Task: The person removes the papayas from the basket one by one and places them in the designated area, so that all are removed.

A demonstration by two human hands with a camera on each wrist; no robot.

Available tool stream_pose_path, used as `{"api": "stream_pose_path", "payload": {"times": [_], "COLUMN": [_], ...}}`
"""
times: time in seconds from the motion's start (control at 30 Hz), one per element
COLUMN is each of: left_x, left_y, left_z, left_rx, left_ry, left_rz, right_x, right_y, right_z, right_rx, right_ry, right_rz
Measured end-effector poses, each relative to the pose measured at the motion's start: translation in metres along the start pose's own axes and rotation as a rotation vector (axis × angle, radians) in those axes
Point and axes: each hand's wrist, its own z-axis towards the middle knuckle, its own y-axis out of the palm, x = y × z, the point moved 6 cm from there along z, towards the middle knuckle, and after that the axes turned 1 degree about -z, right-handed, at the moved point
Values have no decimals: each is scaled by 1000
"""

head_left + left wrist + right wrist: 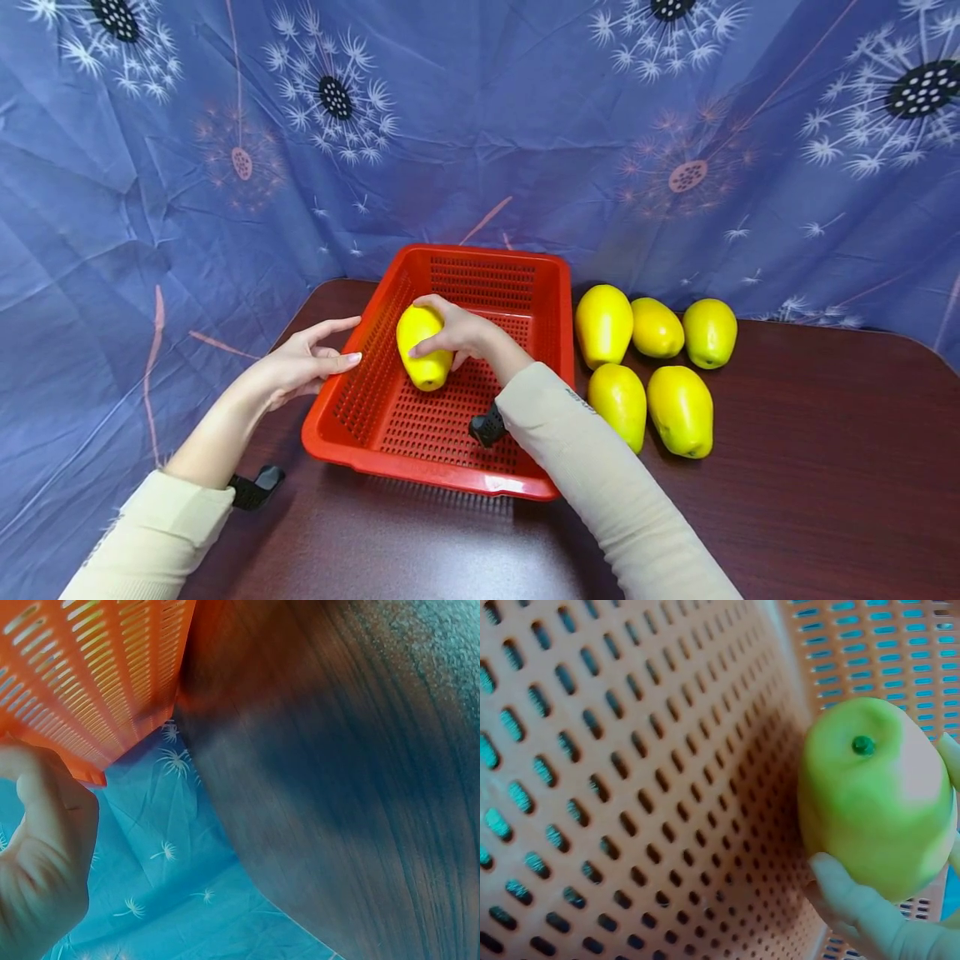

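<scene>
A red plastic basket [450, 477] with perforated walls stands on the table. Inside it, near its left wall, my right hand [457, 329] grips a yellow mango [426, 377], thumb and fingers on opposite sides. In the right wrist view the mango [870, 802] shows its dimpled green stem end, with the thumb against its lower side; whether it touches the basket floor I cannot tell. My left hand [296, 362] holds the basket's left rim, thumb over the edge. The left wrist view shows that hand [49, 847] against the basket's outer side [97, 667], its fingertips out of frame.
Right of the basket, several more yellow mangoes [603, 325] lie in two loose rows, the nearest close to the basket wall. A blue curtain [480, 125] with dandelion prints hangs behind the dark brown table [810, 450]. The table's left edge runs beside the left hand.
</scene>
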Motion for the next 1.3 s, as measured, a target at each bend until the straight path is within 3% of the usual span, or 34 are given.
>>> {"api": "stream_pose_path", "payload": {"times": [0.67,1.3], "left_x": [-3,0], "left_y": [-3,0], "left_z": [-2,0], "left_rx": [-2,5], "left_ry": [6,1], "left_rz": [-9,18], "right_x": [-25,-50], "right_y": [-1,-11], "right_z": [-7,-35], "right_rx": [-25,-46], "right_ry": [-50,-139], "right_rz": [202,303]}}
